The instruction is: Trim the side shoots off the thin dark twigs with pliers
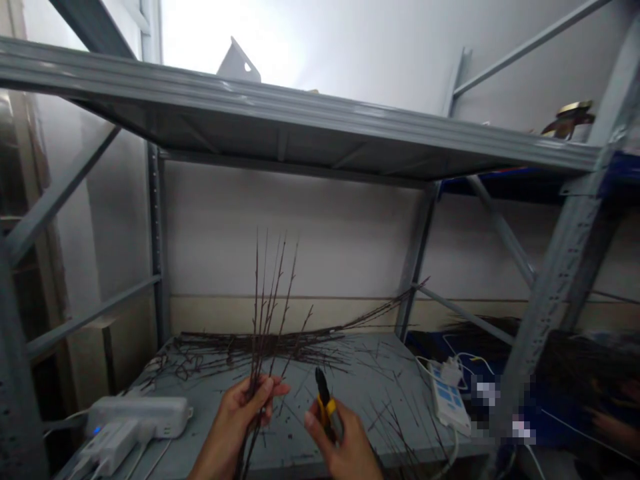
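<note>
My left hand is closed around a small bunch of thin dark twigs. They stand nearly upright, their tips fanning out above the fist and their lower ends running down past the wrist. In my right hand is a pair of pliers or cutters with yellow-and-black handles and a dark head pointing up. The tool is a short way right of the twigs, apart from them. Whether its jaws are parted cannot be made out. Behind both hands lies a heap of similar twigs on the grey shelf.
A white power strip with plugs is at the left, another power strip at the right. Loose twig pieces are scattered over the shelf. An upper metal shelf spans overhead. Beyond the right post, part of another person's hand shows, blurred.
</note>
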Tool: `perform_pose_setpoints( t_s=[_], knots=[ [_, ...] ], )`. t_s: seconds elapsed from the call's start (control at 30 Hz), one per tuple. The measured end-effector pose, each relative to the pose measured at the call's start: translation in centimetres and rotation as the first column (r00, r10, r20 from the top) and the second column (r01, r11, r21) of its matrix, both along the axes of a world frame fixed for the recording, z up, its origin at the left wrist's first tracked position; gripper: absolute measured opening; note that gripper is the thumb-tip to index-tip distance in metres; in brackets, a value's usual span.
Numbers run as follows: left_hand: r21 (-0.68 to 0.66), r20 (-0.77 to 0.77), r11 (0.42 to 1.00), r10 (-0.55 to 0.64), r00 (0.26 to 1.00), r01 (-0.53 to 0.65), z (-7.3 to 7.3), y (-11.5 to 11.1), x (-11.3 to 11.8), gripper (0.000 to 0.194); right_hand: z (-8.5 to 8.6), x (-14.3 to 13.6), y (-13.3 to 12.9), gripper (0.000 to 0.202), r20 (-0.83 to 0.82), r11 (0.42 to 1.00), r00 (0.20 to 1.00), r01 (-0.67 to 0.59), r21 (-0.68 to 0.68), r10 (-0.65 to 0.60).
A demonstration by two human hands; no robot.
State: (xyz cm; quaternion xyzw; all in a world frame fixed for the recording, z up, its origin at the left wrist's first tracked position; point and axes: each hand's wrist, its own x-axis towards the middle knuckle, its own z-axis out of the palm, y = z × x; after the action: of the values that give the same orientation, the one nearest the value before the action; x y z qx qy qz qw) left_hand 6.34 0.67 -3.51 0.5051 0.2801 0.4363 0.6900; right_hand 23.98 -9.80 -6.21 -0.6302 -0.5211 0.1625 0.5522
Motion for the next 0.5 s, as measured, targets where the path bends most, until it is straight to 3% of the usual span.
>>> perform_pose_setpoints(
  t_s=[0.13, 0.2, 0.3, 0.5],
  knots=[
    [0.087, -0.105, 0.994, 0.074, 0.992, -0.065, 0.1, -0.3, -0.6, 0.058, 8.6, 3.6, 0.9, 0.032, 0.364, 0.997, 0.929, 0.056, 0.053, -0.072],
    [0.107, -0.125, 0.991, 0.097, 0.987, -0.083, 0.2, -0.5, -0.8, 0.057, 11.9, 4.7, 1.3, 0.028, 0.496, 0.991, 0.858, 0.107, 0.086, -0.136],
    [0.140, -0.148, 0.984, 0.129, 0.981, -0.109, 0.1, -1.0, -0.9, 0.054, 15.2, 5.5, 1.8, 0.024, 0.625, 0.986, 0.763, 0.129, 0.104, -0.166],
    [0.243, -0.167, 0.960, 0.183, 0.969, -0.140, 0.5, -1.4, -1.3, 0.054, 19.4, 5.5, 1.6, 0.021, 0.735, 0.983, 0.654, 0.145, 0.114, -0.182]
  ],
)
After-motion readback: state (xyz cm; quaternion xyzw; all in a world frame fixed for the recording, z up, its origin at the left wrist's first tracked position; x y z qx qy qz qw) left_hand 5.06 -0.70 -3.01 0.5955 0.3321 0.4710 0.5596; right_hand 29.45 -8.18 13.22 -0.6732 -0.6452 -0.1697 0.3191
